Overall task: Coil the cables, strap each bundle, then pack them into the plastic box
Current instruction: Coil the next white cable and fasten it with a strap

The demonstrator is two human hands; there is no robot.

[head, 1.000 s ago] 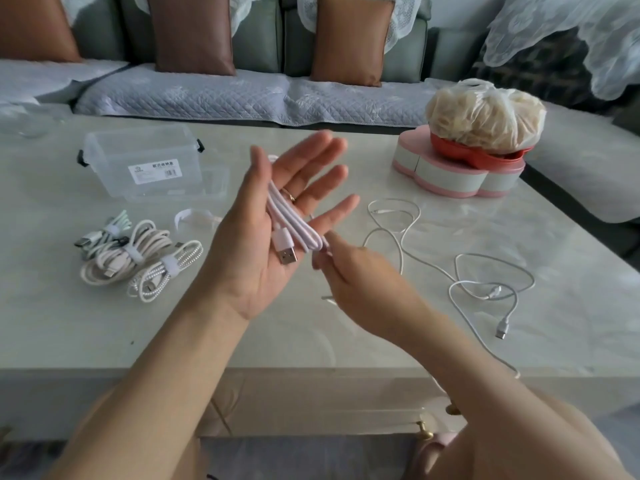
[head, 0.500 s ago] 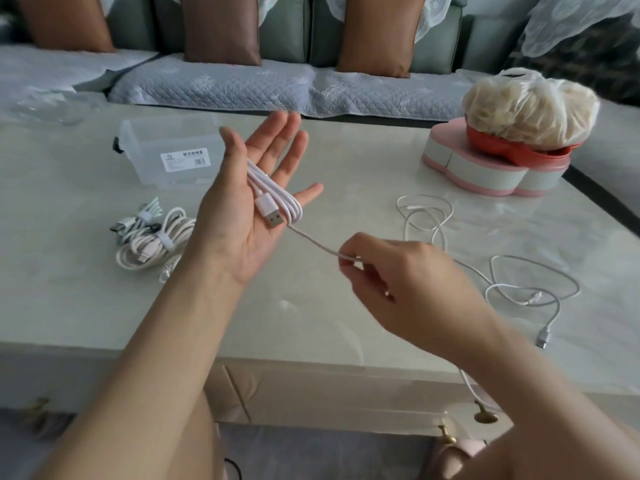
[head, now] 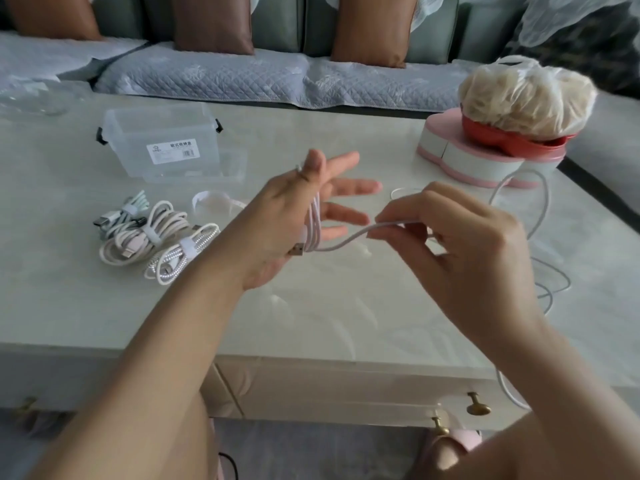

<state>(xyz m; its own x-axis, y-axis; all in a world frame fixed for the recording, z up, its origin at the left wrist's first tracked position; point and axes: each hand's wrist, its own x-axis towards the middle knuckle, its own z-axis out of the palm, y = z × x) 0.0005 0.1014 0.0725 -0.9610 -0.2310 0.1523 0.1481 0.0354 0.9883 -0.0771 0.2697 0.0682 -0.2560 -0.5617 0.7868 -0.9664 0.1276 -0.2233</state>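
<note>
Left hand [head: 277, 221], fingers spread, carried loops of the white cable [head: 313, 220] at frame centre; right hand [head: 467, 247] pinched its free strand beside.

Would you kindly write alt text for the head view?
A left hand, fingers spread, has a white cable looped around it while the right hand pinches the free run; strapped bundles lie near a plastic box.

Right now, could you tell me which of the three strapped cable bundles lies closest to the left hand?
The white braided bundle, rightmost of the three, lies nearest the left hand; the cream bundle and the green-grey bundle lie farther left.
</note>
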